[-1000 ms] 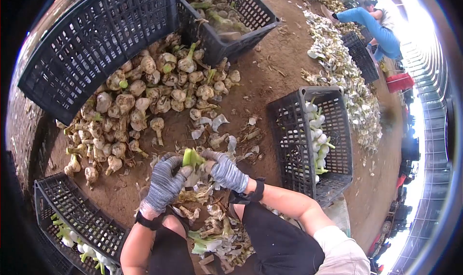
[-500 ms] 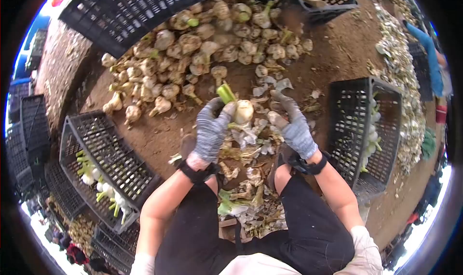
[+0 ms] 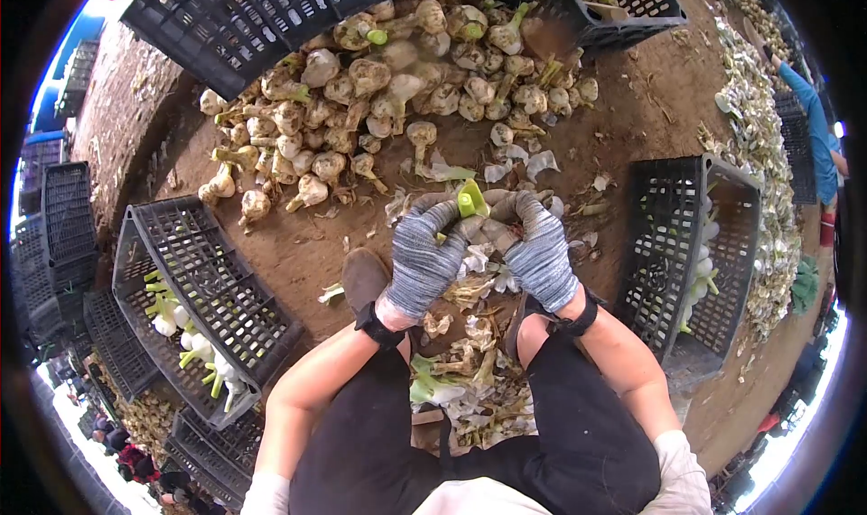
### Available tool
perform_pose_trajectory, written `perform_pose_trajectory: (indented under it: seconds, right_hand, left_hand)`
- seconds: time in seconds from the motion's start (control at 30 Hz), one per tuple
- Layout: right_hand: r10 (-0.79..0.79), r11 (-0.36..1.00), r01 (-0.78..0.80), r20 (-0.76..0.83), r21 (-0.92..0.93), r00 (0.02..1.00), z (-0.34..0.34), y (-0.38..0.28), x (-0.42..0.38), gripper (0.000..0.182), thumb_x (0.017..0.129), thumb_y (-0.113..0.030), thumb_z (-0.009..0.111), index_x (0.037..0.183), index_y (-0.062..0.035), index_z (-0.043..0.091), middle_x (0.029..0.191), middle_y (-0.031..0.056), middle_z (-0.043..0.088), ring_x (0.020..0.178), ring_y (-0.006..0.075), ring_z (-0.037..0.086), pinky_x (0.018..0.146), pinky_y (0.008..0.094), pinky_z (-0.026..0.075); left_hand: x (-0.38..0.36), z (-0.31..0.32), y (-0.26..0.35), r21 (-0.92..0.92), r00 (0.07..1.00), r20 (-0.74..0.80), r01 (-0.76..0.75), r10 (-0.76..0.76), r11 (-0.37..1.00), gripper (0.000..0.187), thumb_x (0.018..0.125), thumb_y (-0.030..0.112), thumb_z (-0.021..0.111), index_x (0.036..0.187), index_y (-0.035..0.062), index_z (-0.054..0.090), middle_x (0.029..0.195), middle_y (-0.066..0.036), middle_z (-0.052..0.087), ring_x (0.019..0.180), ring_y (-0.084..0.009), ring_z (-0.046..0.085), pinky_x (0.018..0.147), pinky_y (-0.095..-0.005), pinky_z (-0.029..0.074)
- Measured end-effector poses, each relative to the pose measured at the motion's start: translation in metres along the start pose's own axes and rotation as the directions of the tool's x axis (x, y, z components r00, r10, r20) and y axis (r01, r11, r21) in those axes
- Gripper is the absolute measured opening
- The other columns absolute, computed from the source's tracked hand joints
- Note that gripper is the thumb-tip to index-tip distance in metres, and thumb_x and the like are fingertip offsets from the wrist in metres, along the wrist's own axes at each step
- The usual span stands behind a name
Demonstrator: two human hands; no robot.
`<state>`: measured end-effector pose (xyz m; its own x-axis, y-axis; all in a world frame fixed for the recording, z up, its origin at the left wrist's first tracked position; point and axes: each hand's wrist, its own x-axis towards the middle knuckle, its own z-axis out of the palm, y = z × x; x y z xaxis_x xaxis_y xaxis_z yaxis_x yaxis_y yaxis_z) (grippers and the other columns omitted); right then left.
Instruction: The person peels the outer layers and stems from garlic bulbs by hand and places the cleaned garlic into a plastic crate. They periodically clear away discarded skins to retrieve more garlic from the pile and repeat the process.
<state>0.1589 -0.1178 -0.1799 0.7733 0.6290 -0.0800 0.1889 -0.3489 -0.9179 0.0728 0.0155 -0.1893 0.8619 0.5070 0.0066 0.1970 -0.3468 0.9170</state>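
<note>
In front of me, my left hand [image 3: 426, 253], in a grey knit glove, is closed round a garlic bulb whose cut green stem [image 3: 470, 199] sticks up between both hands. My right hand [image 3: 540, 251], also gloved, is closed with its fingertips against the same garlic from the other side. Most of the bulb is hidden behind the fingers. Beneath the hands, torn garlic skins [image 3: 477, 330] litter the soil between my feet. A heap of untrimmed garlic bulbs [image 3: 366, 82] lies beyond them.
Black crates with whiter garlic stand at the left [image 3: 212, 289] and right [image 3: 668, 244]. Another black crate [image 3: 271, 18] leans over the heap, with a further crate [image 3: 632, 23] beside it. A strip of pale garlic [image 3: 763, 181] runs along the right. A blue-sleeved arm [image 3: 813, 127] shows there.
My right hand has moved in to meet the left and now grips the garlic too. The bulb has turned, its stem end now facing me. The view has shifted slightly.
</note>
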Motion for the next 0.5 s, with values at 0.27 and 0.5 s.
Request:
perform_pose_trajectory:
  seconds: [0.27, 0.5]
  right_hand:
    - [0.014, 0.986, -0.023, -0.054, -0.166, 0.998, -0.006, 0.018, 0.004, 0.014, 0.078, -0.006, 0.06, 0.091, -0.0043, 0.055, 0.077, 0.0098, 0.062, 0.067, 0.0228, 0.061, 0.066, 0.0332, 0.049]
    - [0.393, 0.825, -0.37, 0.037, 0.428, 0.919, -0.009, 0.045, 0.007, 0.014, 0.083, -0.002, 0.056, 0.097, -0.0036, 0.06, 0.081, 0.0019, 0.061, 0.063, 0.0069, 0.055, 0.053, 0.0215, 0.049]
  left_hand:
    - [-0.001, 0.001, -0.01, -0.083, 0.989, 0.135, 0.074, -0.062, 0.994, 0.028, 0.079, 0.006, 0.066, 0.106, 0.0003, 0.062, 0.098, -0.01, 0.063, 0.087, -0.0185, 0.061, 0.077, -0.029, 0.048]
    - [0.019, -0.021, -0.014, -0.807, 0.836, 0.547, 0.542, -0.051, 0.236, 0.044, 0.082, 0.007, 0.064, 0.123, 0.0053, 0.048, 0.101, -0.006, 0.061, 0.092, -0.0162, 0.059, 0.082, -0.029, 0.05]
